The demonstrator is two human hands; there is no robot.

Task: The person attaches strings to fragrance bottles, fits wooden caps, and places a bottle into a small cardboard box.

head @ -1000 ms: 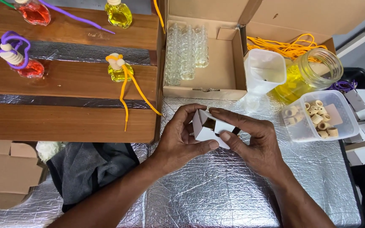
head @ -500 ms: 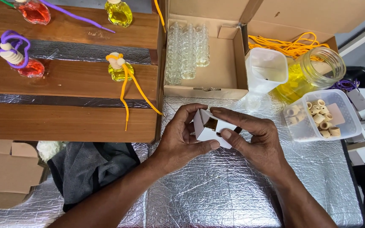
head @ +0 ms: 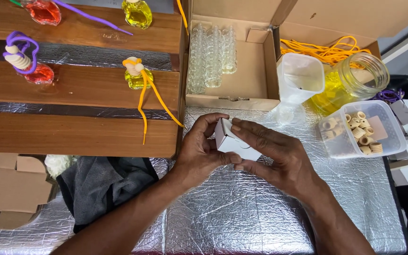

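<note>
A foil-covered table (head: pixel 242 222) carries 1 open cardboard box (head: pixel 242 71), a plastic tub (head: pixel 355 132) and dark cloth (head: pixel 105 184).

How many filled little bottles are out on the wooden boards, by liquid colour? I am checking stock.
Red bottles: 2
Yellow bottles: 2
Total: 4

The small box (head: pixel 234 141) is white. The table cover (head: pixel 242 212) is crinkled silver foil. The liquid in the jar (head: pixel 350 80) looks yellow, perhaps oil.
</note>
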